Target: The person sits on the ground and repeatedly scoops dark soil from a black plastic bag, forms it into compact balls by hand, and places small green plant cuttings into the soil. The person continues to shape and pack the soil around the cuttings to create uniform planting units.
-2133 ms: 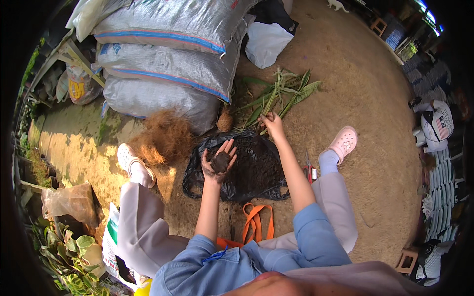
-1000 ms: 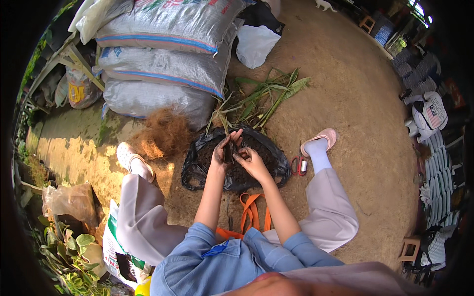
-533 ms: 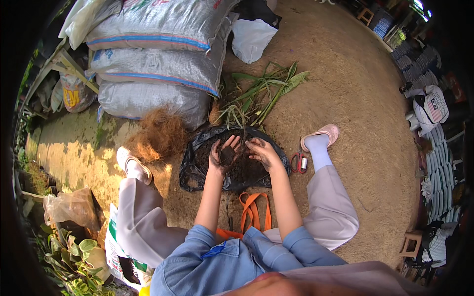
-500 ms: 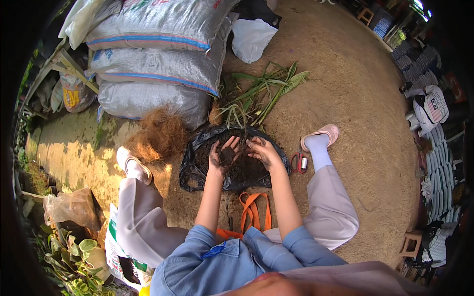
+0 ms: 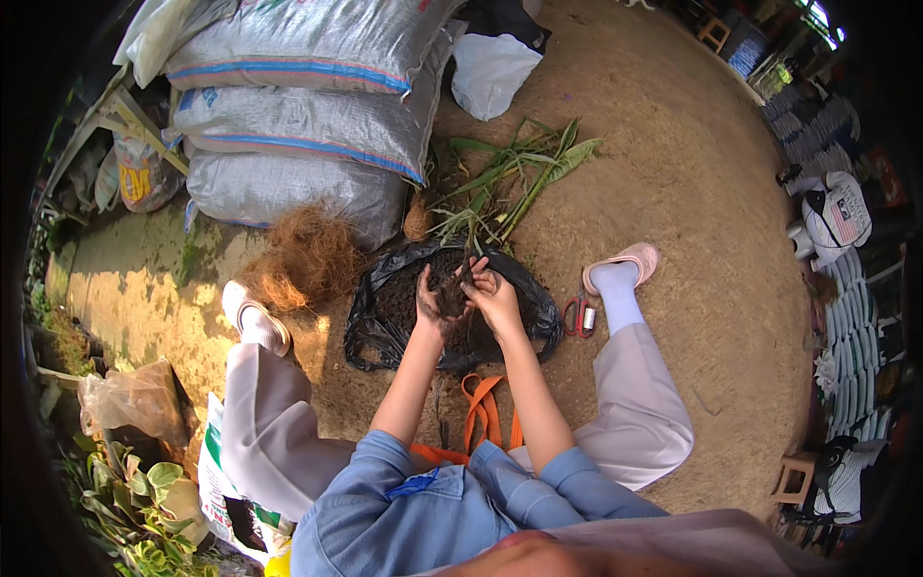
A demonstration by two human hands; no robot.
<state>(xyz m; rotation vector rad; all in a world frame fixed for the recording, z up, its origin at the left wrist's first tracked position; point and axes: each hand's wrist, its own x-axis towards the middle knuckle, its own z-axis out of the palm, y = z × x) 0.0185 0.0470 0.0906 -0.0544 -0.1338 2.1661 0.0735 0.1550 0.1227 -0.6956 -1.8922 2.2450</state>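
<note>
- The step in hand is judged to be the pressing of soil around the base of a young plant [image 5: 467,229]. The plant is found just above the black plastic bag [image 5: 360,346], and its leaves are seen against the green stems [image 5: 524,213] on the ground, so the 2 are not easily separated.
- By the left hand [image 5: 432,306], which is cupped with its fingers spread, a dark soil clump [image 5: 450,296] is supported.
- By the right hand [image 5: 492,296], the lower stem seems to be pinched between thumb and fingertips; the exact contact is partly hidden.
- The stem should be held near the middle of the clump, so that it is surrounded equally by soil.
- The pressure should be given softly from 2 sides, more with the palm than with the fingertips (any roots inside could easily be broken).
- If the clump is found to be crumbling, more loose soil [image 5: 392,300] can be taken from the bag directly below.
- The brown fibre [image 5: 303,258] at the left and the red-handled scissors [image 5: 574,315] at the right are better left aside while the hands are occupied.
</note>
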